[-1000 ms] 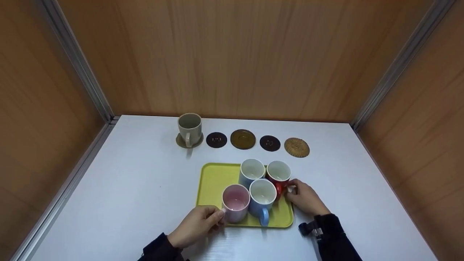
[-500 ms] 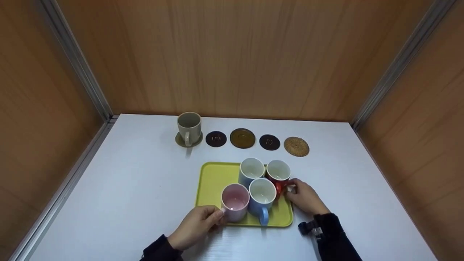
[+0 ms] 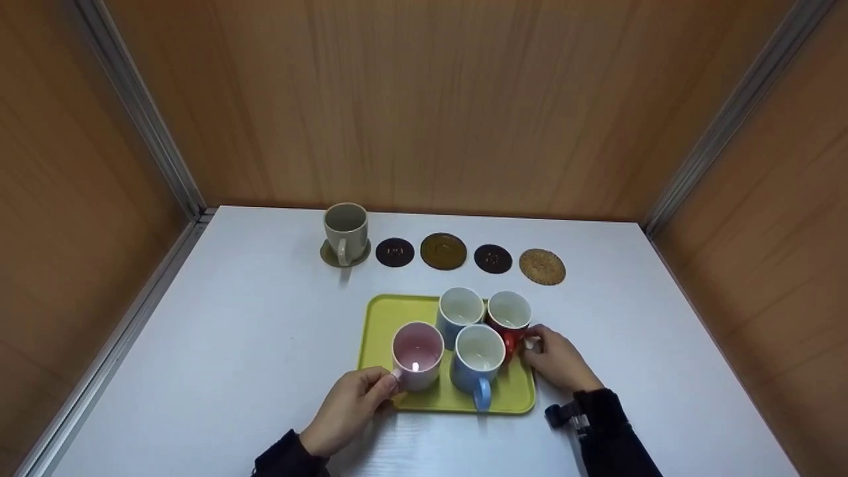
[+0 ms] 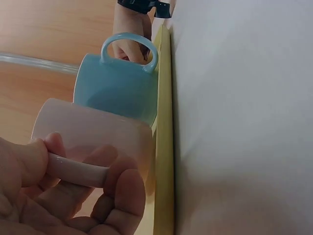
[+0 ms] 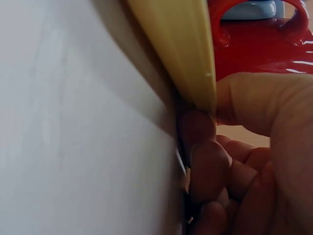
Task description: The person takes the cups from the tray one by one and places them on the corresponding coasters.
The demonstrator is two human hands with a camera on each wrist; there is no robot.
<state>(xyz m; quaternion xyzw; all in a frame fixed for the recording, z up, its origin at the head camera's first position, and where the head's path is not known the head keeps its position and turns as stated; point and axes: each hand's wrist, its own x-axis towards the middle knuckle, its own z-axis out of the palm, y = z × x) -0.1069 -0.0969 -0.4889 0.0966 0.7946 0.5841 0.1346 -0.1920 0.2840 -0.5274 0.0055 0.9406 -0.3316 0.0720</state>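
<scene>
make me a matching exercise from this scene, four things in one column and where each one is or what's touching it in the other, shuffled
Things:
1. pink mug
2. red mug
3. beige mug
4. woven coaster

Places or states:
A. stands on a coaster at the left end of the far row
B. handle pinched by the left hand
C. lies bare at the right end of the far row
D. on the yellow tray, at its right edge, by the right hand

Pairs: 1-B, 2-D, 3-A, 4-C
</scene>
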